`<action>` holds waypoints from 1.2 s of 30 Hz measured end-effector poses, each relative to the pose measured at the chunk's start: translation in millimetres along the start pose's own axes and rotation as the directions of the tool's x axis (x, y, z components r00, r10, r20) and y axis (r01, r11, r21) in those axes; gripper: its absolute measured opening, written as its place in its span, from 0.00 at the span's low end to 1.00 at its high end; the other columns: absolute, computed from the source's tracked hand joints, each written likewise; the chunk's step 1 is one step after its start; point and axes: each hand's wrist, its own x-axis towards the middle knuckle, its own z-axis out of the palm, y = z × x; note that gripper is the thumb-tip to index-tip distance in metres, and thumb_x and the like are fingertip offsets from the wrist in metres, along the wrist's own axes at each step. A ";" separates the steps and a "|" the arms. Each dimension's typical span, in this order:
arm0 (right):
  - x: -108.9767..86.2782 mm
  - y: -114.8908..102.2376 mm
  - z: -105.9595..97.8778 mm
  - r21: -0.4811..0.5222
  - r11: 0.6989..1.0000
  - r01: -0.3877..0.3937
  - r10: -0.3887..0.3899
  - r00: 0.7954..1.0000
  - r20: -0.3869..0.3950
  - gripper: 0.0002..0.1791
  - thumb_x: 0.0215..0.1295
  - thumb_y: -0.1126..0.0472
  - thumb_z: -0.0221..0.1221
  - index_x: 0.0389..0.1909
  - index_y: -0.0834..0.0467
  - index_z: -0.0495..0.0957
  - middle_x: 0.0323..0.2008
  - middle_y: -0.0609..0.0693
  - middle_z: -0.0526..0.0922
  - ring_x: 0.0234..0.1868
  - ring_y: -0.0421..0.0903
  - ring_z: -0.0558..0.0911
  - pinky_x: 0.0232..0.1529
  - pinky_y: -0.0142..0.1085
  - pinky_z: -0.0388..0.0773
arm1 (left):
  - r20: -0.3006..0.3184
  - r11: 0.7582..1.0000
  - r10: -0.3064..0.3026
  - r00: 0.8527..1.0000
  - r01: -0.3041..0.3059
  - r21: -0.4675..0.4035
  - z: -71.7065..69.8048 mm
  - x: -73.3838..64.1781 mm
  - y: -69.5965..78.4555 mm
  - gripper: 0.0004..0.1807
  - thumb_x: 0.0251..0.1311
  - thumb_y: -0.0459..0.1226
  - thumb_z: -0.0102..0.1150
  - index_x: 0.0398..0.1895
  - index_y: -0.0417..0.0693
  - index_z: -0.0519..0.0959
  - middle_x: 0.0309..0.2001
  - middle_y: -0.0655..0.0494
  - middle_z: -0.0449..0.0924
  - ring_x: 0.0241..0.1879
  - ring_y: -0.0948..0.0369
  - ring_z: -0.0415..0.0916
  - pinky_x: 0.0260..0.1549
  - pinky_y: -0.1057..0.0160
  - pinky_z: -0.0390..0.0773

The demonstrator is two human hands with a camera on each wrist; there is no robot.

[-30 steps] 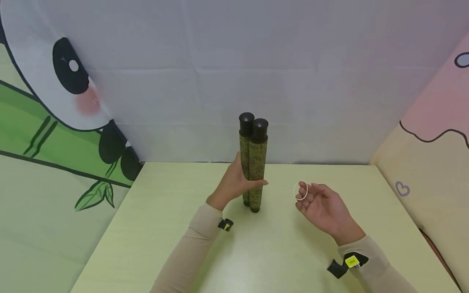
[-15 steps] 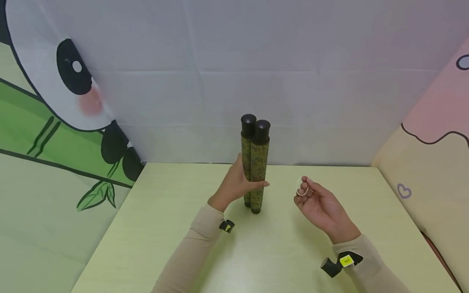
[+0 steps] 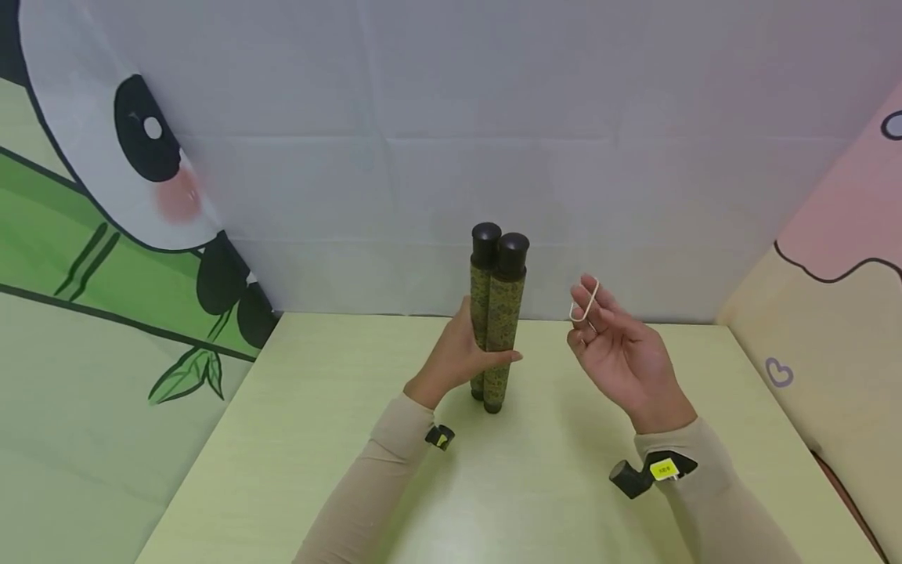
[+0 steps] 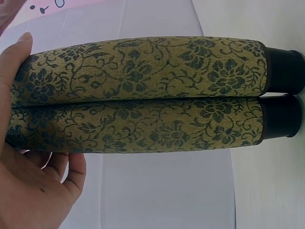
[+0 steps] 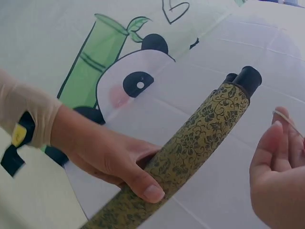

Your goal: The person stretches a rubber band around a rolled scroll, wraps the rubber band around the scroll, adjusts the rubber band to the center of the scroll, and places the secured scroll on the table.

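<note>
Two scrolls [image 3: 504,321] in olive-gold brocade with dark floral patterns stand upright side by side, with black end knobs on top. My left hand [image 3: 461,352] grips both around their lower half, thumb across the front. In the left wrist view the scrolls [image 4: 143,95] lie against each other along their length. To their right, my raised right hand [image 3: 630,360] holds a thin pale rubber band [image 3: 584,317] looped over its bent fingers, palm turned up. The band [image 5: 288,121] shows only partly in the right wrist view. It is apart from the scrolls.
A pale yellow-green table [image 3: 310,439] lies under the hands. Behind it rises a grey-white cloth backdrop [image 3: 395,180]. Cartoon-printed side panels [image 3: 92,352] stand at left and right. Both wrists carry small black camera mounts [image 3: 634,476].
My right hand has risen, and its fingers have spread the rubber band from a round loop into a long narrow one. The left hand keeps its grip; the scrolls shift slightly rightward in view.
</note>
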 end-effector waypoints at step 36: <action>45.5 20.8 51.1 -0.912 -0.346 0.221 -0.384 0.854 0.352 0.44 0.50 0.67 0.78 0.71 0.51 0.73 0.64 0.48 0.78 0.42 0.47 0.89 0.46 0.27 0.81 | 0.011 0.988 0.147 0.989 -0.146 -0.042 6.3 7.0 -0.1 0.51 0.49 0.48 0.81 0.72 0.52 0.58 0.57 0.55 0.71 0.52 0.60 0.76 0.52 0.53 0.79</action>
